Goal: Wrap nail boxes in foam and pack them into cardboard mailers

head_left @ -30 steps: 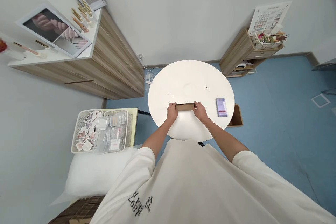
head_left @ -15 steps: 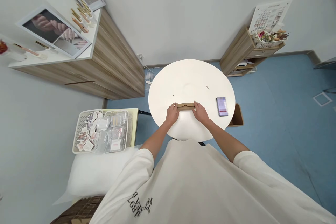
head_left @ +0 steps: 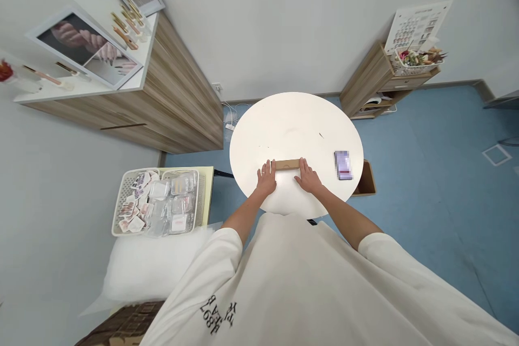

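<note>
A narrow brown cardboard box [head_left: 287, 165] lies on the round white table [head_left: 292, 119], its top flap down flat with a small half-round notch mark on its front. At the box's left end, my left hand [head_left: 266, 179] rests with its fingers stretched forward against the cardboard. My right hand [head_left: 308, 177] is at the other end, fingers straight along the edge and thumb apart near the front. Both hands touch the box without wrapping round it. A phone [head_left: 343, 165] with a blurred purple screen lies right of my right hand.
On the left, white baskets [head_left: 115, 211] hold several packets on a yellow stand. A wooden cabinet [head_left: 182, 86] stands at back left, a small cabinet [head_left: 367, 73] at back right. Below the table's right edge is an open brown bin [head_left: 367, 178]. A small dark object [head_left: 321, 135] lies on the table.
The box's top has gone from slightly raised to flat. My fingers have straightened from a curled grip on its ends, and my right thumb has moved away from it.
</note>
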`<act>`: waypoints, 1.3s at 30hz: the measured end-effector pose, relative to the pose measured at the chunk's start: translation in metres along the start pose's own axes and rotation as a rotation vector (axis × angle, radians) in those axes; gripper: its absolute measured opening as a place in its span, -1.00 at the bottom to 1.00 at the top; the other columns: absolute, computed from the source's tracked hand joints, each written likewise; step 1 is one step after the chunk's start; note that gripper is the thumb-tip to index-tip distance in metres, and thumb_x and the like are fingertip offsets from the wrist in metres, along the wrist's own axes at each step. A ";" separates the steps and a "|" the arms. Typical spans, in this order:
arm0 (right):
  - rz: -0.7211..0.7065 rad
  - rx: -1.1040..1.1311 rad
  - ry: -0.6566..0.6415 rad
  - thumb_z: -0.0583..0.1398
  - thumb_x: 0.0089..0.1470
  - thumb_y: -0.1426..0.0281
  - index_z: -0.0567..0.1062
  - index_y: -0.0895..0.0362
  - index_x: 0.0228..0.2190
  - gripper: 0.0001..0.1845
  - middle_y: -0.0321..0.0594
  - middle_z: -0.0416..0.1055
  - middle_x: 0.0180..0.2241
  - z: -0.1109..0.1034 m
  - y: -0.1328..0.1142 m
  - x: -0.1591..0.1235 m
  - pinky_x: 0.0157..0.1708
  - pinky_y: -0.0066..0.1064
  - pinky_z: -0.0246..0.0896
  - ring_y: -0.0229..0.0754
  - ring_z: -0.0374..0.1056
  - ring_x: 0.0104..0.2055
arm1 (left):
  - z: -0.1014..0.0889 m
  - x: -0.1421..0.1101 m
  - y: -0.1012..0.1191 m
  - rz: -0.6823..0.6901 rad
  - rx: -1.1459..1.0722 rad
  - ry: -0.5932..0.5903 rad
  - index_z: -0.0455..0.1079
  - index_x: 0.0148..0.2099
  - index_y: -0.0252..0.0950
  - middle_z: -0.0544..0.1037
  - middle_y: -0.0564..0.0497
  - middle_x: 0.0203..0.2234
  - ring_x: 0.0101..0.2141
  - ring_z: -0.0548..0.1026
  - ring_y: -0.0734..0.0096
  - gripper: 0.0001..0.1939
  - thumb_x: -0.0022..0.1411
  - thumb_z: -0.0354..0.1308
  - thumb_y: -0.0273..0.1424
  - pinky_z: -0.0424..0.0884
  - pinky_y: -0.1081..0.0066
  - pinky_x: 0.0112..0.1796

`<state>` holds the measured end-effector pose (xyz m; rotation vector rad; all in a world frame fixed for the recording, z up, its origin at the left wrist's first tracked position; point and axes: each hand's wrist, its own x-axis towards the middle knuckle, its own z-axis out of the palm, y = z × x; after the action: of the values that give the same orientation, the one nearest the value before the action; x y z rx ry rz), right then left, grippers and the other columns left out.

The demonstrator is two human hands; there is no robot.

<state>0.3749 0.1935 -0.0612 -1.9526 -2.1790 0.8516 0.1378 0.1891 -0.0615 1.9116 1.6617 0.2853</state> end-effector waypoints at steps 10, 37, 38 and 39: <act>0.219 0.432 0.083 0.04 0.28 0.07 0.12 0.04 0.37 -0.28 0.02 0.31 0.19 -0.008 -0.007 0.021 0.12 -0.13 0.29 -0.01 0.36 0.11 | -0.012 0.021 -0.003 -0.283 -0.406 0.027 0.03 0.46 -0.22 0.40 -0.22 0.19 0.10 0.44 0.12 -0.30 0.30 0.04 -0.46 0.35 0.17 0.11; 0.292 0.459 0.116 0.13 0.17 0.27 0.46 0.12 0.07 -0.55 -0.01 0.46 0.04 0.044 -0.023 -0.037 0.00 -0.22 0.37 -0.03 0.46 -0.02 | 0.012 -0.024 -0.022 -0.348 -0.508 -0.142 0.32 0.21 -0.35 0.44 -0.31 0.18 0.03 0.52 0.10 -0.51 0.25 0.19 -0.36 0.45 0.22 -0.03; 0.302 0.477 0.108 0.14 0.16 0.28 0.49 0.10 0.03 -0.58 -0.03 0.49 0.00 0.042 -0.025 -0.037 -0.03 -0.22 0.39 -0.02 0.47 -0.04 | 0.010 -0.024 -0.021 -0.340 -0.522 -0.168 0.38 0.15 -0.34 0.49 -0.29 0.12 -0.01 0.54 0.11 -0.56 0.24 0.19 -0.37 0.46 0.23 -0.06; 0.313 0.498 0.098 0.15 0.14 0.28 0.52 0.09 -0.01 -0.61 -0.06 0.51 -0.04 0.041 -0.027 -0.037 -0.05 -0.22 0.39 -0.01 0.47 -0.06 | 0.008 -0.024 -0.020 -0.330 -0.532 -0.192 0.42 0.10 -0.32 0.54 -0.25 0.06 -0.05 0.56 0.12 -0.61 0.23 0.20 -0.38 0.47 0.23 -0.09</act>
<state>0.3401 0.1439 -0.0725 -2.0304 -1.4406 1.1735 0.1208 0.1652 -0.0737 1.2165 1.5474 0.3548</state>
